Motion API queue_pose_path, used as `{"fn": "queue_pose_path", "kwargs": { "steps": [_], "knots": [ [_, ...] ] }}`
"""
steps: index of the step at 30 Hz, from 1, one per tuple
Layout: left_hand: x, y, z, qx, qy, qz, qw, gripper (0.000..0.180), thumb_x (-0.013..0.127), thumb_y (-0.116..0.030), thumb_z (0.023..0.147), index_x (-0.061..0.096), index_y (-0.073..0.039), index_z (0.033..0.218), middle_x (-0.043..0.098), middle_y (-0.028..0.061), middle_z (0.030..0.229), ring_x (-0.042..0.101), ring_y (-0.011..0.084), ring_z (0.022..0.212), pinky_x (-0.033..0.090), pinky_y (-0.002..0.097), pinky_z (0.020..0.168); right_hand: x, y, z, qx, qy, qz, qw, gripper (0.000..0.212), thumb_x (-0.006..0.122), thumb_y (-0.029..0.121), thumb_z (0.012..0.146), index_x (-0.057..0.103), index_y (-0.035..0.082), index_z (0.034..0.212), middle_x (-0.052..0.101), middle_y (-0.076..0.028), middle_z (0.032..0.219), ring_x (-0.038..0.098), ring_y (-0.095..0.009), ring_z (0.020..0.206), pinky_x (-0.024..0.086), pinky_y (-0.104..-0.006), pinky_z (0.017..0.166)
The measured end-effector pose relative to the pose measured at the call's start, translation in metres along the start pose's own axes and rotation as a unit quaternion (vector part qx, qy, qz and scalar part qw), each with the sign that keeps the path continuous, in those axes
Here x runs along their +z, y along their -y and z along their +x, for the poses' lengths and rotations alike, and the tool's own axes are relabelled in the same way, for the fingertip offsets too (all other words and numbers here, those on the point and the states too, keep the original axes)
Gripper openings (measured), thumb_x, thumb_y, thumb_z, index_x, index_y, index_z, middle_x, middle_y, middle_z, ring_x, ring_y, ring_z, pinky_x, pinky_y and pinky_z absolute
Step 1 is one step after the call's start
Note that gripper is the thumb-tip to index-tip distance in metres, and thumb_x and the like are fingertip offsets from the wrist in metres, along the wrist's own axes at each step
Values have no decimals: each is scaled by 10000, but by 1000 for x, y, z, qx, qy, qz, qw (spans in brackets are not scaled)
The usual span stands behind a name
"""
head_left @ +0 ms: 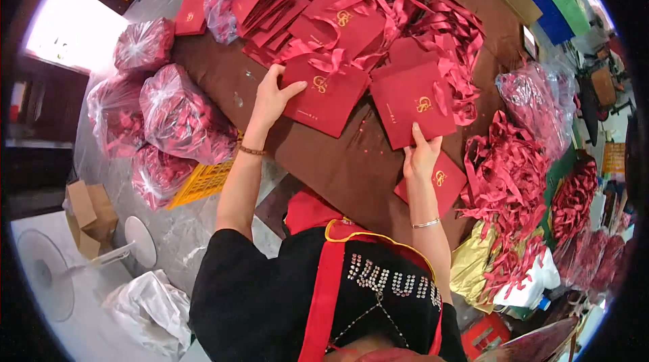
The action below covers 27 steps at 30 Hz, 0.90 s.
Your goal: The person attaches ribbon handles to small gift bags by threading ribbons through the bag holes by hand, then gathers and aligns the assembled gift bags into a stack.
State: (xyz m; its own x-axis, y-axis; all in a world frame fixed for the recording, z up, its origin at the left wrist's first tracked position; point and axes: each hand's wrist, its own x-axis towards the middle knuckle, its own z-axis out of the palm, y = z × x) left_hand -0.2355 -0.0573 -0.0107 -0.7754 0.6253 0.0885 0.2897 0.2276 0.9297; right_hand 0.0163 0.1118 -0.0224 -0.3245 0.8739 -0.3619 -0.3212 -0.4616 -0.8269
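Observation:
My left hand (274, 100) grips the left edge of a red paper gift bag (326, 102) with a gold emblem and ribbon handles, its thumb on the front. My right hand (422, 154) pinches the lower edge of a second red gift bag (409, 102), thumb on top. Both bags are tilted over the brown table. Another red bag (443, 183) lies flat beside my right wrist, partly covered by my forearm. Just beyond my hands, a large heap of red gift bags (338, 20) with loose red ribbons covers the far part of the table.
Clear plastic sacks of red bags (182, 115) stand at the left by a yellow crate (206, 185). A mound of red ribbons (507, 173) sits at the right, near a gold bag (473, 260). The brown table (311, 166) ends close to my body. A white fan (140, 242) is lower left.

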Motion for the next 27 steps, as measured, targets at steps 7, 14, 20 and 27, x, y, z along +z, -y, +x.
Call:
{"fn": "queue_pose_path", "kwargs": {
  "steps": [7,14,20,27],
  "knots": [
    [9,-1,-1,20,-21,127,992,323,698,-150,784,503,-6,998,593,55,919,543,109,839,452,269,756,8,4,1,-6,1,1,1000,561,602,6,838,338,150,1312,485,-44,1271,491,-210,1141,406,-478,920],
    [4,-18,30,51,15,-175,983,326,705,-25,739,495,-34,987,550,23,947,525,122,884,445,264,798,10,12,-1,-18,-8,18,1000,486,585,-21,843,392,133,1262,526,-48,1212,528,-209,1106,490,-439,872],
    [-15,-71,123,70,82,-200,974,389,664,-56,797,502,18,1143,599,73,1044,588,151,919,496,284,803,0,16,4,-39,15,35,999,446,591,-18,840,421,102,1234,534,-59,1193,542,-210,1080,502,-412,856],
    [-3,-57,182,-34,192,-58,979,408,658,-84,806,515,26,1172,609,78,1063,583,152,940,467,279,829,4,37,5,-10,-1,31,999,428,607,-9,830,428,89,1207,529,-76,1189,527,-233,1098,478,-446,888]
  ]
}}
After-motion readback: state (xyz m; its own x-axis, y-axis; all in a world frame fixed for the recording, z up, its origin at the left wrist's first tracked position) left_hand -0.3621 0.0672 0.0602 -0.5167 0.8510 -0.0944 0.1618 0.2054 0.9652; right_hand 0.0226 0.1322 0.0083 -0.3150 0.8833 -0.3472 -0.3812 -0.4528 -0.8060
